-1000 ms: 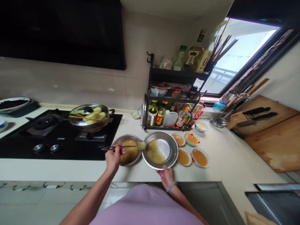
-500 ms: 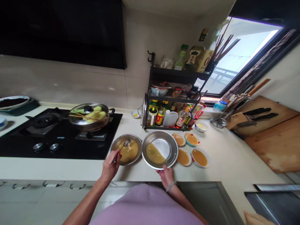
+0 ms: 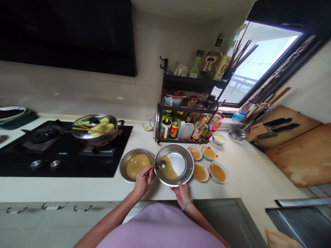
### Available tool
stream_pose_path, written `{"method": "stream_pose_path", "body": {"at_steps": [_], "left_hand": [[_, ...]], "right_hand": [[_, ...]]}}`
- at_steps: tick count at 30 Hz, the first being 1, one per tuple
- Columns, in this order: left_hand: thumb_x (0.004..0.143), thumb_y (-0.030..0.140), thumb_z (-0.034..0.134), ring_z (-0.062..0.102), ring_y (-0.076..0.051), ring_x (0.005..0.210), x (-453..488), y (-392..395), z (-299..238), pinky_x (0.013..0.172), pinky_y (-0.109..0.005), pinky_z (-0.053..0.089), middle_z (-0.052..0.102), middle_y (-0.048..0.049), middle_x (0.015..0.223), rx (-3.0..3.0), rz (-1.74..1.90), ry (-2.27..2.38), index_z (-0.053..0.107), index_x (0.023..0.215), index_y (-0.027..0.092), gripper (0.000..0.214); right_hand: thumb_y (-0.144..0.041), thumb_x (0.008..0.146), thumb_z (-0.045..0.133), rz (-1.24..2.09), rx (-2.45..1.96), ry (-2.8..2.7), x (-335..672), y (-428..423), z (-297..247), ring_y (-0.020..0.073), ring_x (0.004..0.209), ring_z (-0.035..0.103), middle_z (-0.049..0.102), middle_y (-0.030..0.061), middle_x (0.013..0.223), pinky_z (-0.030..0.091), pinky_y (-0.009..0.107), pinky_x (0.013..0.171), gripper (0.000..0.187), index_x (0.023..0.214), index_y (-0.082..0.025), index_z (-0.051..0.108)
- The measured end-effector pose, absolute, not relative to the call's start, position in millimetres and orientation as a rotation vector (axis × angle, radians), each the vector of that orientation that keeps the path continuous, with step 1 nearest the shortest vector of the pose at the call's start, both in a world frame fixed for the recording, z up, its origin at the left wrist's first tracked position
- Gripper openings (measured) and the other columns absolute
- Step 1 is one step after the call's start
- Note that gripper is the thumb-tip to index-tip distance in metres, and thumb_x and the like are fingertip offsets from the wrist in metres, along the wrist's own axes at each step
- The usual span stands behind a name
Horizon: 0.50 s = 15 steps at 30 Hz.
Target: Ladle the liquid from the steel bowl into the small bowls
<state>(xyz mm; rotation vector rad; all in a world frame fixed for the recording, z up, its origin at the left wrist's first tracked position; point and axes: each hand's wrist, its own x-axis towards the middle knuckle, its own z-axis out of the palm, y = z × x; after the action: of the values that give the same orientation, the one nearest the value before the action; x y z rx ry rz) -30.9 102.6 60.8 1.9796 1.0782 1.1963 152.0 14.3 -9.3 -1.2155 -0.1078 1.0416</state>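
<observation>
My left hand (image 3: pixel 143 182) is closed round the handle of a metal spoon (image 3: pixel 161 164), whose bowl is over the yellowish-brown liquid in the right-hand steel basin (image 3: pixel 188 162). My right hand (image 3: pixel 181 193) grips the near rim of that basin, which is tilted so the liquid pools on its left side and bare metal shows on the right. Touching or nearly touching it on the left is a second steel basin (image 3: pixel 123 164), holding similar liquid with pale bits in it.
Several small bowls of orange-brown liquid, one a white bowl (image 3: pixel 225 172), stand right of the basins. Behind is a black rack (image 3: pixel 190 108) of bottles. A lidded pan (image 3: pixel 97 132) sits on the black stove (image 3: pixel 64 165) at left. A knife block (image 3: pixel 260 130) stands at right.
My left hand has carried the spoon rightward from the left basin to over the right one. My right hand keeps its grip on the rim. The whole view has shifted slightly.
</observation>
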Motion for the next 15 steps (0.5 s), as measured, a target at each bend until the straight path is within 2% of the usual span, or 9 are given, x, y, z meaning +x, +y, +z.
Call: {"method": "stream_pose_path", "body": {"at_steps": [4, 8, 15], "left_hand": [[0.088, 0.037, 0.045, 0.070, -0.021, 0.067, -21.7, 107.6, 51.2, 0.069, -0.033, 0.056, 0.074, -0.0097, 0.076, 1.870, 1.138, 1.153, 0.069, 0.087, 0.016, 0.032], [0.086, 0.041, 0.046, 0.071, -0.024, 0.059, -21.9, 122.0, 49.8, 0.061, -0.034, 0.057, 0.072, -0.0102, 0.064, 1.452, 1.067, 1.308, 0.069, 0.089, 0.011, 0.038], [0.081, 0.035, 0.054, 0.070, -0.024, 0.052, -29.3, 139.8, 47.8, 0.054, -0.032, 0.056, 0.070, -0.0084, 0.058, 1.023, 1.114, 1.371, 0.068, 0.087, 0.009, 0.031]], "right_hand": [[-0.029, 0.056, 0.076, 1.034, -1.214, -0.102, 151.5, 15.0, -10.1, 0.0154, 0.058, 0.062, 0.069, 0.0015, 0.067, 0.053, 0.028, 0.054, 0.023, 0.068, -0.018, 0.059], [-0.031, 0.055, 0.077, 1.023, -1.216, -0.079, 151.7, 15.4, -11.6, 0.0154, 0.057, 0.062, 0.068, 0.0014, 0.065, 0.053, 0.028, 0.053, 0.026, 0.067, -0.018, 0.058], [-0.030, 0.056, 0.075, 1.048, -1.226, -0.076, 152.6, 15.1, -9.9, 0.0157, 0.058, 0.062, 0.069, 0.0013, 0.069, 0.053, 0.028, 0.053, 0.025, 0.070, -0.018, 0.059]]}}
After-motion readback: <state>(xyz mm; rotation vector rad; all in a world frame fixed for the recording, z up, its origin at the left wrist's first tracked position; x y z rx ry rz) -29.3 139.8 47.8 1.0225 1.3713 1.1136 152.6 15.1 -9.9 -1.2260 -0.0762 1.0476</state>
